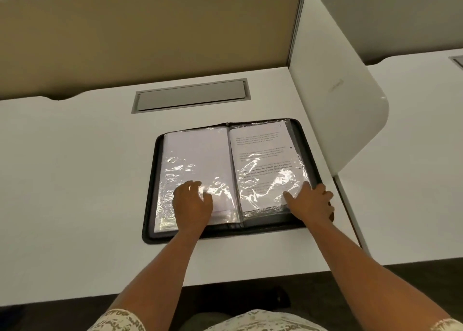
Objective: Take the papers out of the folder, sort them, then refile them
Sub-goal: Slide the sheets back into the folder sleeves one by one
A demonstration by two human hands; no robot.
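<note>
Folder (150, 193) lies open flat, desk (62, 180) centre. Left hand (191, 203) at 7 o'clock of it, fingers loosely spread, resting on the left sleeve (195, 160), gripping nothing. Right hand (310, 203) at 5 o'clock, on the right sleeve (265, 155) corner; fingers hidden at the edge, can't tell if pinching. Papers still in glossy plastic: light, floppy, likely slippery, so draw each from the pocket opening. Cable hatch (190, 98) at 12, white divider (338, 105) at 2 crowds the right side.
</note>
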